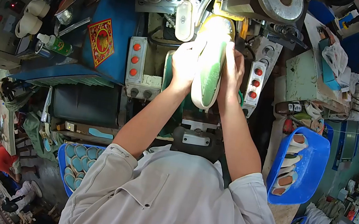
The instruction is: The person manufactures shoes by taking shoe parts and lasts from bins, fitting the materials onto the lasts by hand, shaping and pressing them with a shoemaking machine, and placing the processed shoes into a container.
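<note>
A shoe on a last [208, 76], green sole side up with a pale rim, lies lengthwise before me. Its far end sits under the machine's bright lamp glare, by a yellow machine part [222, 4]. My left hand [184, 65] is closed along its left side, the fingers partly washed out by the light. On the opposite side my right hand [233, 71] grips it, thumb near the top edge. A white lamp or switch body [185, 22] hangs just beyond my left hand.
Panels with red buttons flank the machine, left [135, 60] and right [255, 83]. A blue basket [309, 178] with several shoes stands right. Another blue basket [60, 163] holds blue-topped pieces at lower left. A green spray bottle [60, 46] is on the left cabinet. A person [3, 158] bends far left.
</note>
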